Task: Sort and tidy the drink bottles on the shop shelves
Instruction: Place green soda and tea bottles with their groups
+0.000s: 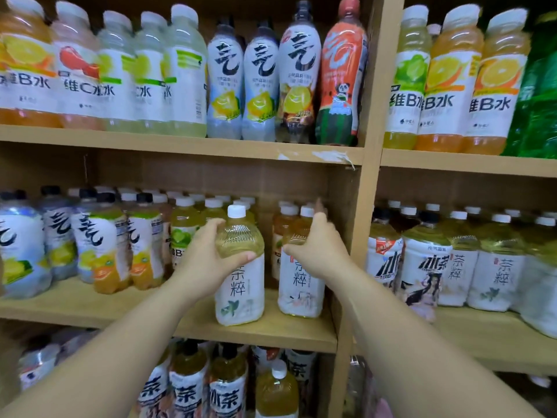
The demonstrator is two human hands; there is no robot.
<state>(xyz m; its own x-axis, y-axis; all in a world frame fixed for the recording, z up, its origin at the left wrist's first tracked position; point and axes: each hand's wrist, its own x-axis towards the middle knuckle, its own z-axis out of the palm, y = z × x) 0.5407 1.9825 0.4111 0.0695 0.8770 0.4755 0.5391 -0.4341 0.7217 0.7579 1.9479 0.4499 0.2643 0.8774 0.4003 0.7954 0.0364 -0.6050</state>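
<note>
Two tea bottles with white labels and white caps stand at the front of the middle shelf (271, 330). My left hand (208, 254) grips the shoulder of the left tea bottle (239, 285), thumb across its front. My right hand (316, 245) holds the shoulder of the right tea bottle (300, 288), thumb on its front and fingers reaching behind. Both bottles stand upright on the shelf board, a small gap between them.
More tea bottles stand behind these two. Sparkling-water and orange drink bottles (108, 245) fill the shelf's left part. The wooden upright (361, 236) is just right of my right hand. The top shelf (180, 143) and the right bay (452, 260) are packed with bottles.
</note>
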